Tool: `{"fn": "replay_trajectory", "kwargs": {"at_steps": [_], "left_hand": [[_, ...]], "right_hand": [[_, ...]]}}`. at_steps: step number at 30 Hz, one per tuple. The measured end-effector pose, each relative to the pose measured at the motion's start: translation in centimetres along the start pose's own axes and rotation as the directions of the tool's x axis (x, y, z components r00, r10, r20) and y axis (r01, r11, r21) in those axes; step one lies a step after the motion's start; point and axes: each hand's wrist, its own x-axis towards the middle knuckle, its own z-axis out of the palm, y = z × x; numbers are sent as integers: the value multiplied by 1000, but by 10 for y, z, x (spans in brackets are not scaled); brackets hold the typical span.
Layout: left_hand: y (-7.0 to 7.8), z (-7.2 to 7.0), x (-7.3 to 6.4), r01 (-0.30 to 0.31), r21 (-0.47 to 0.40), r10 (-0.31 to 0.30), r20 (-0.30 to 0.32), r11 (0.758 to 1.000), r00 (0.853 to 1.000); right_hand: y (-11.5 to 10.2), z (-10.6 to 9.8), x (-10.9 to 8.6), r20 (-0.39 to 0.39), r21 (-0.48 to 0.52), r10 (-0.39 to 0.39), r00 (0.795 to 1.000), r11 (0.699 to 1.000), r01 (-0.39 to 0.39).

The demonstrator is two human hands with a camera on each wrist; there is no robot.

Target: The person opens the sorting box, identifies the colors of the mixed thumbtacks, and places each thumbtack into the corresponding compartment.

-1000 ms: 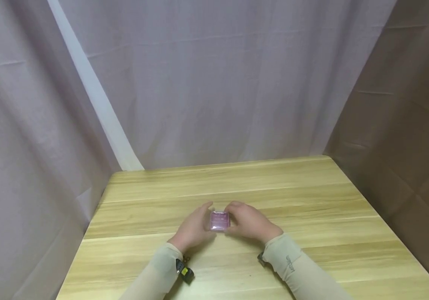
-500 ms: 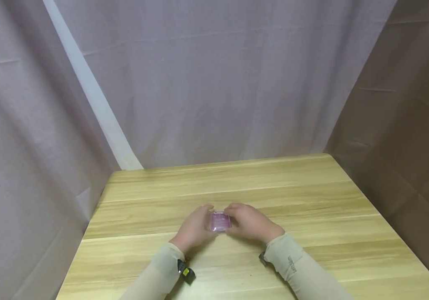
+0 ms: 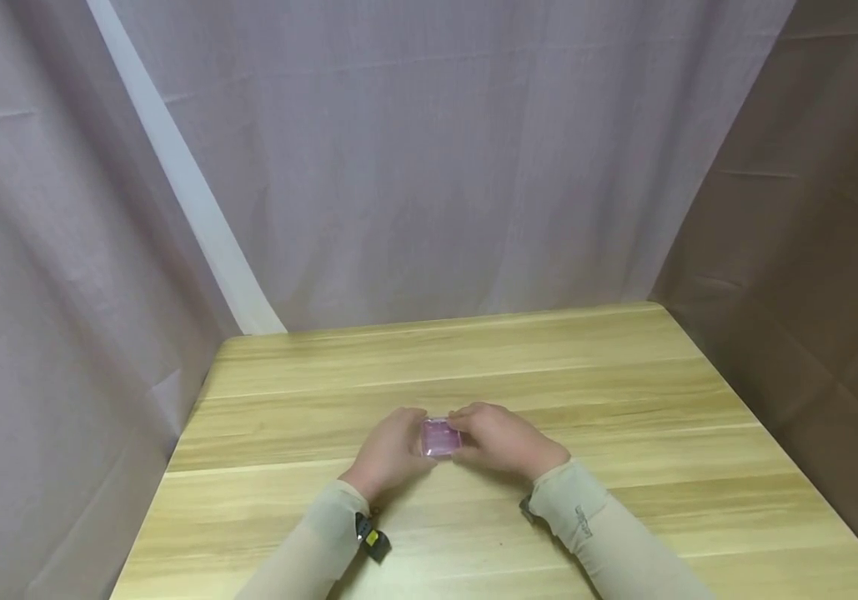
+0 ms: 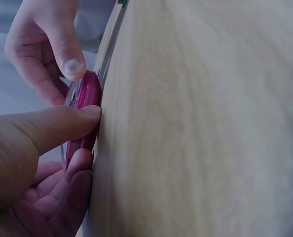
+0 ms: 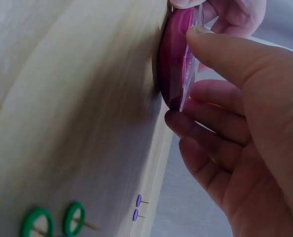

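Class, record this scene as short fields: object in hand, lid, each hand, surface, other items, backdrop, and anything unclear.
Object: pink case, squarish seen from above
Lid: clear lid over the pink part
Left hand: grips the case's left side
Right hand: grips the case's right side
Surface: wood-grain table beneath both hands
Other items: two green rings and two small purple pieces, in the right wrist view
Backdrop: greyish curtain behind the table
Unclear: whether the lid is fully closed

The case [image 5: 175, 61] is looking like glossy plastic. The worktop [image 3: 534, 367] is showing smooth wood grain, the curtain [image 3: 429, 183] matt, creased cloth.
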Motion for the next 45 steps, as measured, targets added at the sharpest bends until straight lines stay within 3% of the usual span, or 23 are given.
{"fn": "replay_trajectory", "kwargs": {"at_steps": [8, 20, 30, 37, 45], "left_hand": [[0, 0, 1, 10, -1, -10, 10, 1000, 1000], [1, -2, 0, 49, -42, -49, 8, 998, 999], [3, -1, 1, 59, -64, -59, 3, 996, 998], [4, 0, 1, 76, -73, -76, 6, 994, 997], [4, -1, 1, 64, -86, -65, -12, 994, 998]], "right_hand": [[4, -4, 1, 59, 85, 72, 996, 993, -77], [15, -11, 10, 135, 198, 83, 987, 974, -109], [27, -16, 17, 176, 286, 149, 973, 938, -196], [33, -18, 23, 168, 323, 158, 973, 924, -206], [39, -21, 31, 211, 410, 168, 963, 879, -243]]}}
